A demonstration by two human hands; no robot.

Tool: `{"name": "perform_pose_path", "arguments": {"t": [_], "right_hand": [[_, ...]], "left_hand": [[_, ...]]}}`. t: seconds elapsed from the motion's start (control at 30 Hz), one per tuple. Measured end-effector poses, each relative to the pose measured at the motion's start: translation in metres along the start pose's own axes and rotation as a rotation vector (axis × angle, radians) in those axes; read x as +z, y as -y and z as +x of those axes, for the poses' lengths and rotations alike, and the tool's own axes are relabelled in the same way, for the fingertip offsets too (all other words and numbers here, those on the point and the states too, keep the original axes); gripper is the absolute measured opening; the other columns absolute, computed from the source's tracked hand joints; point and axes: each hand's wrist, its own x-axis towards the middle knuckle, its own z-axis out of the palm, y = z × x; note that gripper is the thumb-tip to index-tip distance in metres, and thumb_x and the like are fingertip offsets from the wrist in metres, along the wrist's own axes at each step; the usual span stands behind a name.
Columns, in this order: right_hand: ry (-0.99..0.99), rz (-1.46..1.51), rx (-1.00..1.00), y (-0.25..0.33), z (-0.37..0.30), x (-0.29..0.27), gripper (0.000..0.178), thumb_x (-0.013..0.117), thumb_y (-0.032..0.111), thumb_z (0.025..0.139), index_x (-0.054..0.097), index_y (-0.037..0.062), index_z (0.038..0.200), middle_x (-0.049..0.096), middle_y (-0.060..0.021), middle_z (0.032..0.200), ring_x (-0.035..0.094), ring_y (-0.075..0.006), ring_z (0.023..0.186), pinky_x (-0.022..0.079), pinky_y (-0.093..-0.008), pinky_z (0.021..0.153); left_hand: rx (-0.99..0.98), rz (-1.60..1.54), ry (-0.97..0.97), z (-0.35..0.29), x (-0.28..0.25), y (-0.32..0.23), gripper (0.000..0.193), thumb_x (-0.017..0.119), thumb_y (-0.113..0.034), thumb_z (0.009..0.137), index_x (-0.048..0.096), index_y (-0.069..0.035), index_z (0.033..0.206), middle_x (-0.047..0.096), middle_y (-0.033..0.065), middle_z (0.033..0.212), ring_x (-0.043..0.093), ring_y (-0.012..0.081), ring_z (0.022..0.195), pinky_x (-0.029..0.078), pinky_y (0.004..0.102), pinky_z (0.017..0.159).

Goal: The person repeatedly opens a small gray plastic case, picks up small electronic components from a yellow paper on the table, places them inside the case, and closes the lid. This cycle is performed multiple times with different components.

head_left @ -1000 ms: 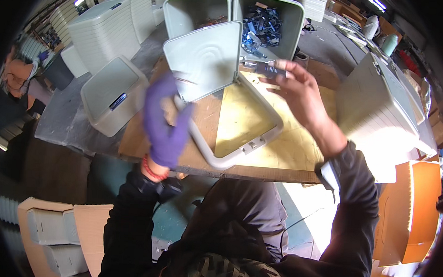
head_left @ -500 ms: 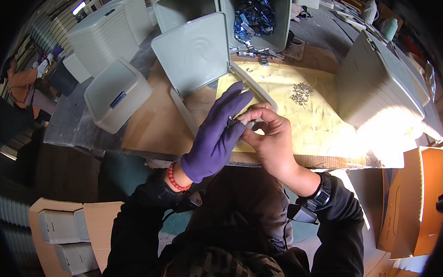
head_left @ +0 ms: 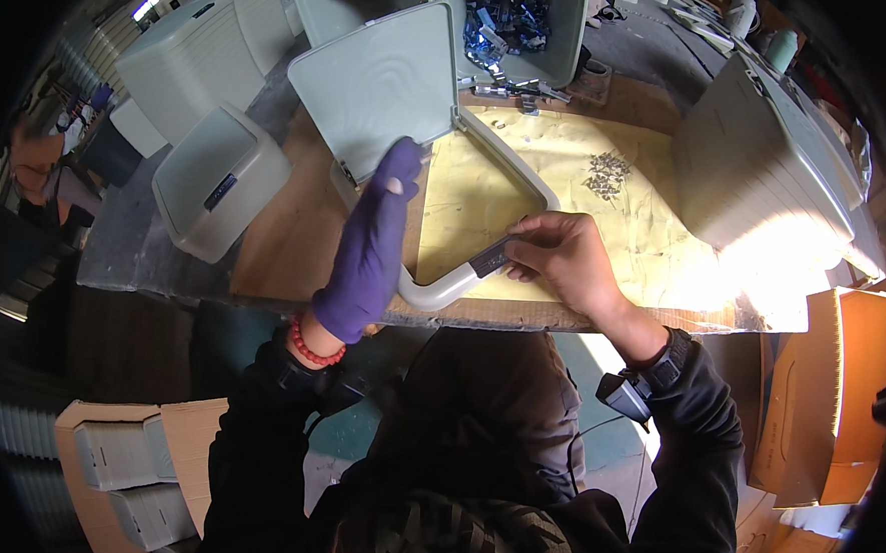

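Observation:
A pale grey rectangular lid frame (head_left: 432, 294) rests on the yellow sheet at the table's front edge. Its hinged flap (head_left: 378, 88) stands raised at the back. My right hand (head_left: 564, 258), bare, pinches the frame's near right corner beside a dark strip (head_left: 491, 259) set in the rail. In a purple glove, my left hand (head_left: 364, 247) is over the frame's left side, fingers bent together near the flap's lower edge. A bare fingertip pokes through the glove; whatever those fingers hold is hidden.
Small metal pieces (head_left: 607, 175) lie heaped on the yellow sheet (head_left: 580, 149). Behind stands a grey bin (head_left: 570, 43) of shiny metal clips (head_left: 506, 24). Stacked grey bins (head_left: 760, 163) stand right, another grey lid (head_left: 223, 180) left. An open cardboard box (head_left: 807, 396) is beside the table.
My hands have separated. The left moved left and turned on edge toward the flap; the right moved slightly right and down onto the frame, whose near rail now shows.

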Motion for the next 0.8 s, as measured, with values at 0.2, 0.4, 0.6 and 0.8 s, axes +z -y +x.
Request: {"name": "perform_pose_path", "arguments": {"t": [0.2,0.4,0.6,0.8], "right_hand": [[0.119,-0.530,-0.214,0.016,-0.004,0.021,0.035,0.076,0.005,0.080,0.068,-0.0028,0.114,0.073,-0.0189,0.086,0.072,-0.0299,0.078,0.056,-0.0385,0.073],[0.197,-1.027,-0.848,0.022,-0.003,-0.001,0.068,0.078,0.011,0.082,0.048,-0.0037,0.141,0.070,-0.0176,0.114,0.066,-0.0332,0.111,0.048,-0.0405,0.105],[0.324,-1.241,-1.175,0.026,-0.004,0.010,0.072,0.074,0.023,0.085,0.043,-0.0021,0.146,0.070,-0.0193,0.109,0.068,-0.0291,0.106,0.046,-0.0413,0.107],[0.335,-0.544,-0.996,0.054,-0.009,0.048,0.083,0.089,0.028,0.074,0.044,0.0035,0.139,0.066,-0.0122,0.097,0.065,-0.0220,0.076,0.052,-0.0336,0.077]], "left_hand": [[0.192,0.792,0.229,-0.040,0.043,0.006,0.084,0.065,-0.038,0.098,0.025,0.009,0.155,0.053,0.0294,0.137,0.059,0.0414,0.118,0.047,0.0434,0.102],[0.294,1.115,0.113,-0.046,0.039,0.019,0.056,0.069,-0.031,0.093,0.049,0.002,0.133,0.064,0.0229,0.115,0.064,0.0399,0.096,0.053,0.0454,0.086],[0.336,1.081,0.156,-0.057,0.008,-0.003,0.035,0.066,-0.035,0.093,0.056,-0.006,0.109,0.064,0.0137,0.096,0.065,0.0315,0.082,0.051,0.0432,0.069],[0.488,1.283,0.224,-0.043,-0.046,-0.039,0.055,0.067,-0.063,0.085,0.062,-0.012,0.106,0.060,0.0048,0.085,0.062,0.0253,0.072,0.050,0.0393,0.060]]}}
